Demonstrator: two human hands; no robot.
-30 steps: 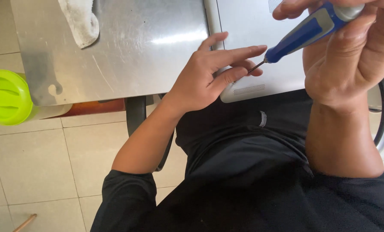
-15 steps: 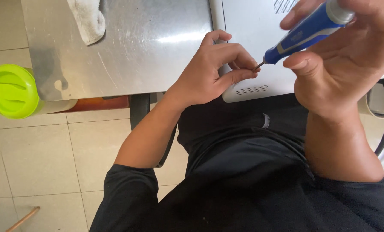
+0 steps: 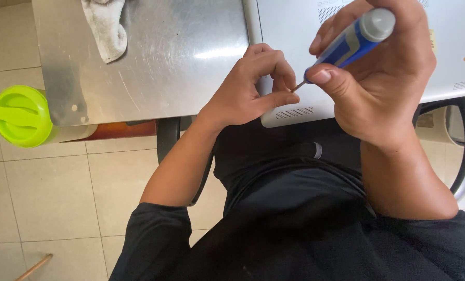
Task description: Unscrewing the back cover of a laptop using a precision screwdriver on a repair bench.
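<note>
Steel tabletop carries a grey laptop base (underside up). Right hand grips a blue screwdriver; left hand pinches at its tip.

A white rag lies on the steel table; a lime-lidded bottle, perhaps, stands below.

Blue-handled screwdriver tilted, tip down at the silver laptop's edge
</note>
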